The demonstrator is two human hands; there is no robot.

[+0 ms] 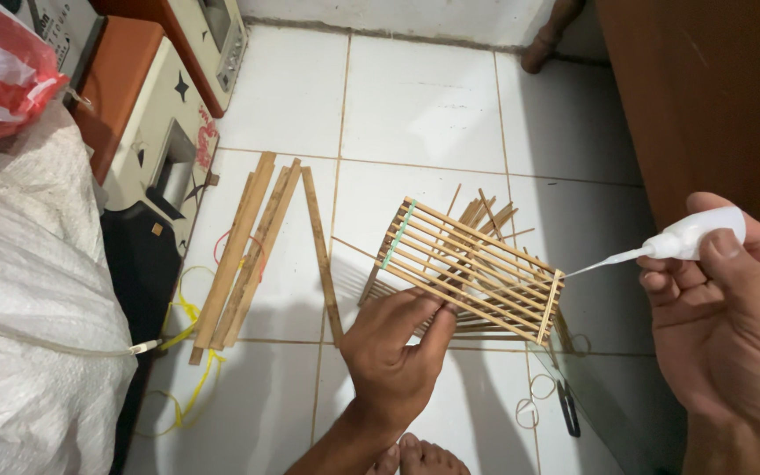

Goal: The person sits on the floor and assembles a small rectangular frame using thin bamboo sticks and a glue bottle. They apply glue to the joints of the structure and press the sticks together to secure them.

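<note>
The bamboo frame point(466, 266) was a small grid of thin, pale slats laid side by side, crossed by one slat at its right end and by a greenish band near its left end. It was held above the white tiled floor point(415, 105), in the middle of the view, tilted down toward the right.

The left hand point(395, 347) came up from the near edge, its fingers closed on the near side of the frame with the thumb on top of the slats. The right hand point(725, 321) stood at the right side, its fingers wrapped around a small white glue bottle point(690, 236). The long thin nozzle of the bottle pointed left and its tip touched, or almost touched, the right cross slat.

On the floor to the left lay several longer flat bamboo strips point(248, 251), rough and brown at the edges. More short sticks point(485, 211) lay just beyond the frame. A white woven sack point(28, 290) filled the left edge, and thin rubber bands point(534, 400) lay on the near tiles.
</note>
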